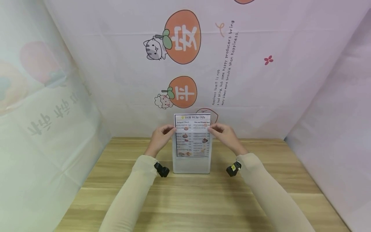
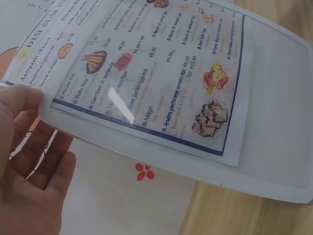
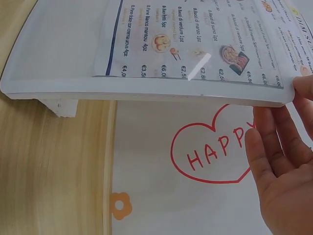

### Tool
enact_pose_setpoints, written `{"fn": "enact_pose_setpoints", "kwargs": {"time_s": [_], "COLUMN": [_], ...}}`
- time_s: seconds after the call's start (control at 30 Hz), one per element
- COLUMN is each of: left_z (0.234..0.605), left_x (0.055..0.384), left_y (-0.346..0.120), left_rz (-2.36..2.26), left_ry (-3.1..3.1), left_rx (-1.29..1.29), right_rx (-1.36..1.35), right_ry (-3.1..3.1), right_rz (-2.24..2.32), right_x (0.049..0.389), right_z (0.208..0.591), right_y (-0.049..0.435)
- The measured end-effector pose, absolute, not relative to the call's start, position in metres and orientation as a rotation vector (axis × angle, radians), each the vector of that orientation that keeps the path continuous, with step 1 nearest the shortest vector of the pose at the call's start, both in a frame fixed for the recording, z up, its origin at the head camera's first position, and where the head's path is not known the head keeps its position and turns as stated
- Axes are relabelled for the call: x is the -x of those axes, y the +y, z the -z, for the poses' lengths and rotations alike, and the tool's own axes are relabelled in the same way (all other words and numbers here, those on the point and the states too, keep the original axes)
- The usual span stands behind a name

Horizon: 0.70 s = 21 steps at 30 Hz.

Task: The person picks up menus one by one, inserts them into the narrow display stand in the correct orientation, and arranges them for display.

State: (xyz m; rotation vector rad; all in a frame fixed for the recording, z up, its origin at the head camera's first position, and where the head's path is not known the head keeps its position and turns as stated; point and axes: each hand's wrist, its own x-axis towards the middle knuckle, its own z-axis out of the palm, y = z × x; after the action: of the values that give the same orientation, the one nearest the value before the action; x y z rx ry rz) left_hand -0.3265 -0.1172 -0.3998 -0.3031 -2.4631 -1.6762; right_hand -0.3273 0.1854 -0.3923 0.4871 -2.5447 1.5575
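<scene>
A printed menu sheet (image 1: 197, 141) headed "DIM SUM INN" stands partly inside a clear-fronted, white-edged sign holder (image 1: 191, 166), its top rising above the holder. My left hand (image 1: 160, 137) pinches the sheet's left edge by the holder's upper corner. At the opposite edge, my right hand (image 1: 227, 137) pinches the sheet between thumb and fingers. In the left wrist view, the lower part of the menu lies behind the clear front, above a bare strip of the holder (image 2: 279, 161). The right wrist view has my fingertips (image 3: 252, 137) close below the holder's corner.
The holder stands upright on a wood-grain table (image 1: 191, 203), toward its back edge. Behind it hangs a white printed cloth (image 1: 124, 80), with more cloth along both sides. A small white piece (image 3: 66, 107) shows behind the holder's lower part.
</scene>
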Motion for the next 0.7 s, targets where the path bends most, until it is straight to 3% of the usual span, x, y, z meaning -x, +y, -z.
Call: {"fn": "enact_pose_setpoints", "kwargs": {"time_s": [0.7], "left_z": [0.3987], "left_x": [0.3307], "left_y": [-0.1176], "left_rz": [1.699], "left_ry": [-2.464], "left_rx": [0.306], "right_rx": [-0.445], "right_ry": [-2.547], "right_rz": [-1.572], "right_x": [0.328], "right_z": [0.3923], "right_y": [0.1863]}}
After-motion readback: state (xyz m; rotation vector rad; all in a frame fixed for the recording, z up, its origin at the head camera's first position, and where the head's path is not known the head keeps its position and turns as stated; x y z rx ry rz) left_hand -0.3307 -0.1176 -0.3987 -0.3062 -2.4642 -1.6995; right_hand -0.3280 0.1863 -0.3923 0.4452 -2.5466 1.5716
